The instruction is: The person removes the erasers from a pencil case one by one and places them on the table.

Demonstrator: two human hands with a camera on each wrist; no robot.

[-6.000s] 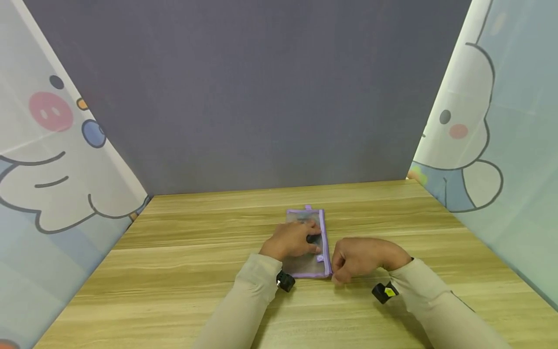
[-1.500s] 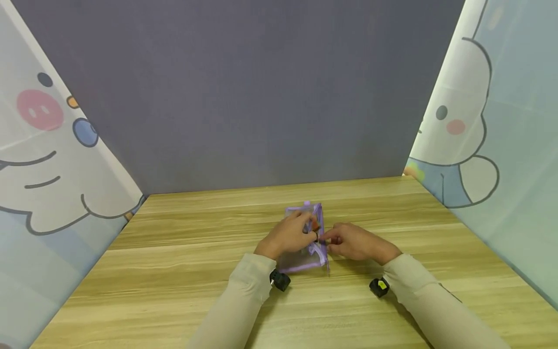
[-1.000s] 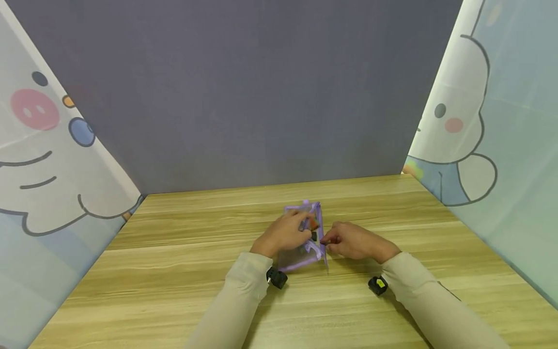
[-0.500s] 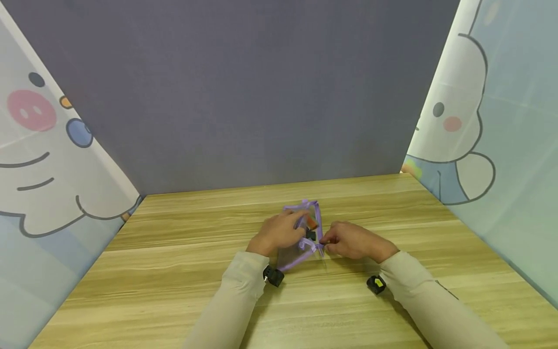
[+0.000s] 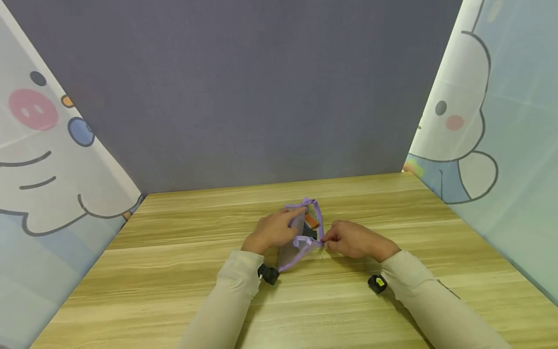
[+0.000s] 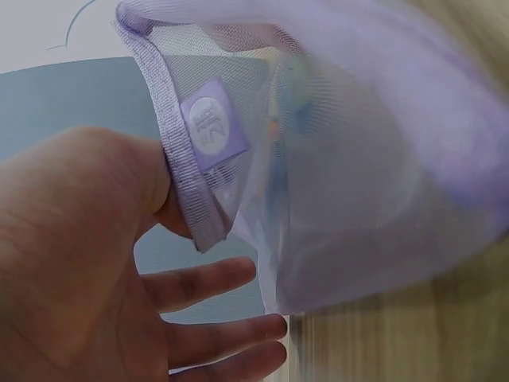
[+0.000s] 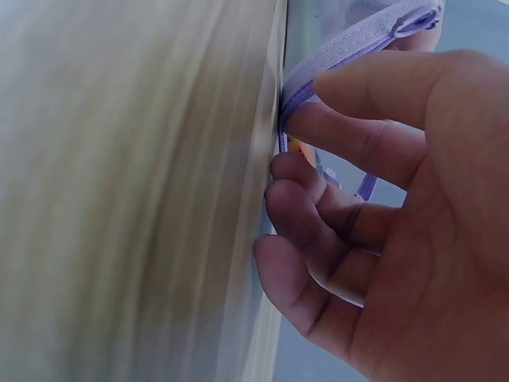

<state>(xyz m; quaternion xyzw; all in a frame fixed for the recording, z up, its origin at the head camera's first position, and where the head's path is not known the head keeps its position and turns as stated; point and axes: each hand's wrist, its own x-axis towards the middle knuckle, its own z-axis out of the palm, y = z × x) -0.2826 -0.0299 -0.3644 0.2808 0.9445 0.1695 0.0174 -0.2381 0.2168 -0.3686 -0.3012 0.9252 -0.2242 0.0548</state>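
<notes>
A purple-edged mesh zipper pouch lies on the table, its zipped side spread wide and facing right. My left hand pinches the upper zipper edge and lifts it; the left wrist view shows a purple tag beside the thumb, with the other fingers stretched out. With thumb and forefinger my right hand pinches the lower edge by the zipper's near end, close against the table. Inside the mouth show an orange piece and a dark piece; the rest of the contents is hidden.
The wood-grain table runs back to a grey panel. Cartoon-printed curtains stand at both sides. A small black camera is strapped at each wrist.
Six seconds ago the pouch lay flat under the left hand. Since then both hands have taken hold of its edges, and the left has drawn the upper edge leftward, widening the mouth.
</notes>
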